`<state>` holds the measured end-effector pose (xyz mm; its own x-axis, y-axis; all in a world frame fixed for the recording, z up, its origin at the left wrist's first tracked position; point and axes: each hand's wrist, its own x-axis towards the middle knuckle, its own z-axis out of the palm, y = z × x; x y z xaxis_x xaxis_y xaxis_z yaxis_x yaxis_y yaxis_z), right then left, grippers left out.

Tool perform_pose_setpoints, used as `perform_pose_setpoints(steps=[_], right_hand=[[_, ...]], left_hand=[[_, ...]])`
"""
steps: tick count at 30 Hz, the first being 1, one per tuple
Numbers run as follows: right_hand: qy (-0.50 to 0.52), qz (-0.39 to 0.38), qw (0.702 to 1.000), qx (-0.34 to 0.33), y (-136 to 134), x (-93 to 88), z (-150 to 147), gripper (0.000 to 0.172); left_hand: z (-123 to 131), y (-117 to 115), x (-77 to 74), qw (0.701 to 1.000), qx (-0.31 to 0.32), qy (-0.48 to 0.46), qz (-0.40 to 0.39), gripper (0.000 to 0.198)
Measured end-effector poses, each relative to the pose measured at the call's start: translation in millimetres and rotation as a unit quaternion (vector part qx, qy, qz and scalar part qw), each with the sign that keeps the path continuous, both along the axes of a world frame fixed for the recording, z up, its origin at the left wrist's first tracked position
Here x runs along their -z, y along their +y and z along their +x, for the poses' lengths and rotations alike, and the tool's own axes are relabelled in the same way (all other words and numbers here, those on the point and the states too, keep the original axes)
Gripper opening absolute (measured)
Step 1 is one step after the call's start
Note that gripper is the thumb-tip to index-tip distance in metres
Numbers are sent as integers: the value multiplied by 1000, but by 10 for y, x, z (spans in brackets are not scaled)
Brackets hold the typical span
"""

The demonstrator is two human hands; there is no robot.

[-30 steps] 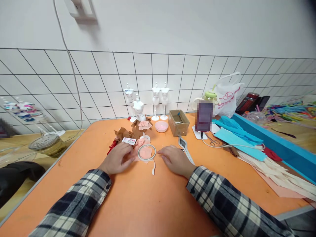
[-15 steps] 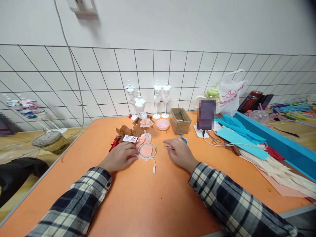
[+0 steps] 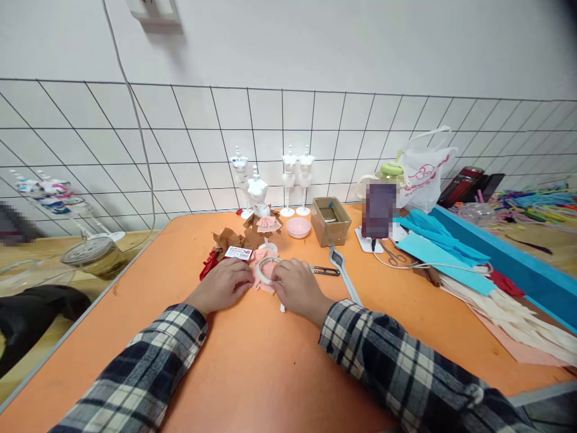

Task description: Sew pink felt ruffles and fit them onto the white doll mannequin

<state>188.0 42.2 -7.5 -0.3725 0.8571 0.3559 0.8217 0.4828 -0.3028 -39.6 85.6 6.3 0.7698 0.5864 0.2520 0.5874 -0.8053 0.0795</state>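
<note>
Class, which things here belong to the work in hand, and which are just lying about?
Seemingly in use: white ring, touched by the right hand; pink fabric beneath it.
Apparently just lying about: cardboard box; pink bowl; scissors; plastic bag.

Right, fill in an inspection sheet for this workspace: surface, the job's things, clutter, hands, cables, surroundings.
Surface: orange table, a few small dark marks.
Job's things: white ring, likely a tape roll, over pink cloth.
Clutter: snips, pink bowl, cardboard box, scissors, blue cloth.
Hands: left hand palm down beside the pink cloth; right hand with fingers at the white ring, grip unclear.
Cables: white cable loose on the right; grey cable hanging along the wall.
Surroundings: tiled wall behind, socket above.
</note>
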Motion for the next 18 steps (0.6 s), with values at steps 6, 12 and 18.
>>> perform_pose_setpoints(steps=[6,12,18], right_hand=[[117,-29,991,53,128,83,143,7],[46,24,998,26,179,119,52,13],[-24,30,999,-26,165,137,-50,16]], left_hand=[[-143,115,124,980,-77,-179,-44,20],[-194,159,160,876,-211,-401,-164,25],[-222,185,190,780,-274,-553,-100,20]])
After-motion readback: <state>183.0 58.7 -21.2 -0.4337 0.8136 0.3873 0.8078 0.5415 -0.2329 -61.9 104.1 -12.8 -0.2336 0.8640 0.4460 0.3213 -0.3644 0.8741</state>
